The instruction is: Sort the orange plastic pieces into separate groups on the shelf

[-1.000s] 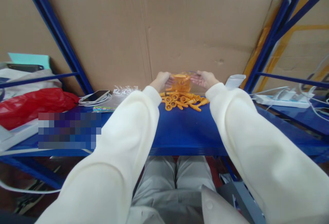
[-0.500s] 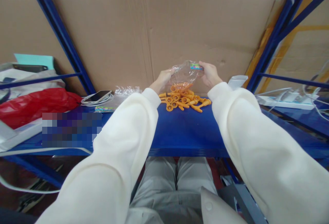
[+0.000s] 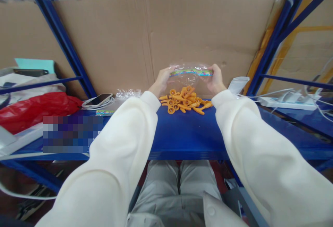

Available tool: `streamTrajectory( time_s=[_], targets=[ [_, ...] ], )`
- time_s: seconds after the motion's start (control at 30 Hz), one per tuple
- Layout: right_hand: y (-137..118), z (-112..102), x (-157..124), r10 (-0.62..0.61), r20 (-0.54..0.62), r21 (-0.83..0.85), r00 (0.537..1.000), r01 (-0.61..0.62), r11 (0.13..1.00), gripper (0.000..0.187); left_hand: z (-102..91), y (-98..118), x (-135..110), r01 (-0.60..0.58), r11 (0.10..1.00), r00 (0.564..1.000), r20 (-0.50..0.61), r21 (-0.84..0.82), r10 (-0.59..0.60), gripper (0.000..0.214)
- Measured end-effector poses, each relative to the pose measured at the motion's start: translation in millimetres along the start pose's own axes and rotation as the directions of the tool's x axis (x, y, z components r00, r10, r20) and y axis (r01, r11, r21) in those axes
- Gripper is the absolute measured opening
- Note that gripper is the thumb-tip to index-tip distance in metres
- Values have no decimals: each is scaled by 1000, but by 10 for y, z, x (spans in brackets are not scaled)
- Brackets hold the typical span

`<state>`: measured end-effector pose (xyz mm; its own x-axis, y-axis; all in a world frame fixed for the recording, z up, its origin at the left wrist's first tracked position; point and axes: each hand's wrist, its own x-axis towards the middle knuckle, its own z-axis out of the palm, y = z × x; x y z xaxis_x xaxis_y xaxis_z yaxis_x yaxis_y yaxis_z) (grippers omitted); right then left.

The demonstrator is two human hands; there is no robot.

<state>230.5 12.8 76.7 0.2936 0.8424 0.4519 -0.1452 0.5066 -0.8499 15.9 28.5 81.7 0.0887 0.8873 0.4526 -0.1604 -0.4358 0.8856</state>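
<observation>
Both hands hold a clear plastic bag (image 3: 187,79) with a colourful printed strip, stretched wide between them. My left hand (image 3: 164,78) grips its left end and my right hand (image 3: 215,77) its right end, fingers closed on the film. Just below the bag, a heap of small orange plastic pieces (image 3: 194,102) with round cup-like ends and narrow stems lies on the blue shelf (image 3: 187,133). Some pieces at the back of the heap sit close under the bag; whether any are inside it I cannot tell.
Left of my arm lie another clear bag (image 3: 125,98) with a printed strip, a phone (image 3: 100,100) on a coiled white cable, and a red plastic bag (image 3: 39,110). A white power strip (image 3: 288,102) with cables is at right. A cardboard wall (image 3: 104,39) stands behind.
The bag's printed strip, bunched by my right hand before, is now spread straight across between both hands. My right hand has moved slightly to the right.
</observation>
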Motion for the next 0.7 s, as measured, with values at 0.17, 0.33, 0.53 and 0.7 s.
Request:
streamTrajectory(
  time_s=[0.17,0.33,0.53,0.7],
  targets=[
    [-96,-5,-50,-53,53,-18,997,54,998,18,-26,83,-37,-41,999,999,-24,-24,41,31],
    [-66,-27,-238,-79,73,-34,994,82,996,29,-62,95,-224,-68,991,997,-38,-115,64,33],
    [-9,-24,-512,23,96,9,995,-24,1000,48,-93,-22,-464,-13,982,1000,-29,-186,8,28],
    [-16,-126,-593,263,140,2,955,-265,964,54,-114,-186,-577,-12,991,1000,-23,-132,9,6]
  ],
)
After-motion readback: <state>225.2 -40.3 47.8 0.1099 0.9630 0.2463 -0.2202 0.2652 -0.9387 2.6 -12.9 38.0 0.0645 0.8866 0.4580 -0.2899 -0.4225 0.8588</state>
